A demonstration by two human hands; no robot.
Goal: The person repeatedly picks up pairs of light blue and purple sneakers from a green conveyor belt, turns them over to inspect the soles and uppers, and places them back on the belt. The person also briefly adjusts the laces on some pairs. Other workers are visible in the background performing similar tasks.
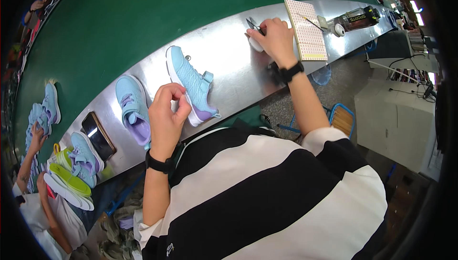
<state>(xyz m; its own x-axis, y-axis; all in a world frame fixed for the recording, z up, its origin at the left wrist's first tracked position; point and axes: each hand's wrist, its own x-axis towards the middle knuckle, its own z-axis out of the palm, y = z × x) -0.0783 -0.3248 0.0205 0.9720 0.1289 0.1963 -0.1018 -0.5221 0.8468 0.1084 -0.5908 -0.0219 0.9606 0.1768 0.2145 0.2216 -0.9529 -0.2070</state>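
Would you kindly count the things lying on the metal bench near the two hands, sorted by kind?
Light blue shoes: 2
Phone: 1
Scissors: 1
Pad of dotted paper: 1
Clear bottle: 1
Total: 6

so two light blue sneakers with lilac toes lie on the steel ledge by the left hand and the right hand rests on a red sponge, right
Not quite: the head view shows the right hand on a small white pad, not red. The two light blue sneakers do lie on the steel ledge by the left hand.
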